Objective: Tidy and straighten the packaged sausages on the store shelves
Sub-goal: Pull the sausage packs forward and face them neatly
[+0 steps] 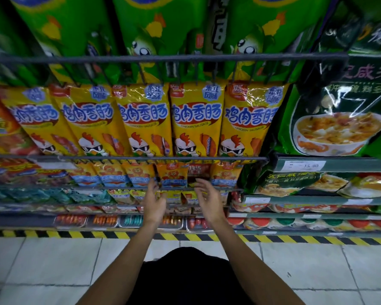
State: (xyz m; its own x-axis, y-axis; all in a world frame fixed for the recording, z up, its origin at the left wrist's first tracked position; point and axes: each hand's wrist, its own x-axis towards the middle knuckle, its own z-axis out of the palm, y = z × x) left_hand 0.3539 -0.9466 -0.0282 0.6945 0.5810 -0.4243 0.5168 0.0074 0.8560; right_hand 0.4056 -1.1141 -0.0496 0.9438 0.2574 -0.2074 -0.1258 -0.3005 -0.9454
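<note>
Orange lion-print sausage packs (173, 175) behind grey wire shelf rail (128, 187); left hand (153, 202), right hand (207, 200) flank them, fingers released. Advice: press both sides inward, square edges.

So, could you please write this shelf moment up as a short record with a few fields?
setting: store shelves behind wire rails, tiled floor below
left hand: left hand raised at the lion-print packs, fingers relaxed, holding nothing
right hand: right hand raised beside it, fingers loosely curled, holding nothing
between the hands: a dark red pack sits among the lion-print packs
row above: yellow chicken sausage packs upright in a row
right bay: green soup bags
price tag: price label, reads 15.90
</note>
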